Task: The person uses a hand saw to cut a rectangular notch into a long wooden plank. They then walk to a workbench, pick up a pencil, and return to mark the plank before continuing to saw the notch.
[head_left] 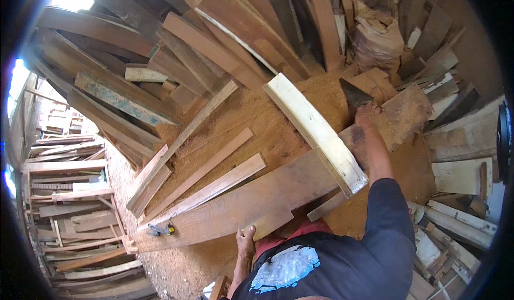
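My left hand (246,242), low in the middle, is closed on the edge of a short wooden board (270,225) beside my body, with the thumb on its top. My right arm reaches forward, and my right hand (366,115) is closed at the lower corner of a dark, flat triangular piece (353,94). What kind of thing this is does not show, and the fingers are partly hidden. Under that hand runs a long, wide plank (235,197). A thick white-faced beam (313,126) lies across the plank, left of my right arm.
A small yellow-and-black tool (169,229) and a grey-blue one (155,230) lie on the plank's left end. Narrow strips (201,171) lie beyond the plank on sawdust (300,99). Stacked boards (85,209) stand at left, leaning planks (225,53) behind, offcuts (455,230) at right.
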Available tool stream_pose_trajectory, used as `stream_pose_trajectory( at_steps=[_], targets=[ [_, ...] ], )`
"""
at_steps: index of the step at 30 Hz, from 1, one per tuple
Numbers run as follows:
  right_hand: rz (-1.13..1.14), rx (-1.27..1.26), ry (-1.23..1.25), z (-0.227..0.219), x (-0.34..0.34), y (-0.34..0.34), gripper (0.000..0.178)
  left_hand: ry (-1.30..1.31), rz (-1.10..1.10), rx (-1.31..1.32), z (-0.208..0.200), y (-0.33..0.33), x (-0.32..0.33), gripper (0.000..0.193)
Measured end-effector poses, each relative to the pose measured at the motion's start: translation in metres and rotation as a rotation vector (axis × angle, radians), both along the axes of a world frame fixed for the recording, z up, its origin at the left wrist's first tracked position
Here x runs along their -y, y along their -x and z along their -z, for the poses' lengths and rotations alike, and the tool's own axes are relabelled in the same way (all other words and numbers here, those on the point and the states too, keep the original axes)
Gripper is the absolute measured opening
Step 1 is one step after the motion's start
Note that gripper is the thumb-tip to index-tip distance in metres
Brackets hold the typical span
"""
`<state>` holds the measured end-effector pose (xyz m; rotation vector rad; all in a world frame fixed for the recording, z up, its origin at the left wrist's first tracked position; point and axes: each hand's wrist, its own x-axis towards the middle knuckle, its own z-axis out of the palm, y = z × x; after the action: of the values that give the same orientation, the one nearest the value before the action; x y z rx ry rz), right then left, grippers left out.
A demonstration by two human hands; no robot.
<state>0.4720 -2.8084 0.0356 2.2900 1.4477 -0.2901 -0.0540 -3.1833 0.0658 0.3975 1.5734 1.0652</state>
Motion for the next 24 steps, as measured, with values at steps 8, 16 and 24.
stream_pose_trajectory(
  at_steps=[8, 16, 24],
  targets=[
    [0.301, 0.117, -0.126, 0.044, -0.034, 0.002, 0.047, 0.027, -0.032, -0.073, -0.004, -0.032, 0.009, 0.041],
    [0.149, -0.378, -0.351, 0.054, -0.050, -0.076, 0.036, -0.047, -0.026, -0.057, -0.007, -0.014, 0.009, 0.044],
    [0.378, -1.949, -0.696, -0.054, 0.072, 0.128, 0.024, -0.131, -0.178, -0.053, 0.006, 0.049, 0.065, 0.035]
  ],
)
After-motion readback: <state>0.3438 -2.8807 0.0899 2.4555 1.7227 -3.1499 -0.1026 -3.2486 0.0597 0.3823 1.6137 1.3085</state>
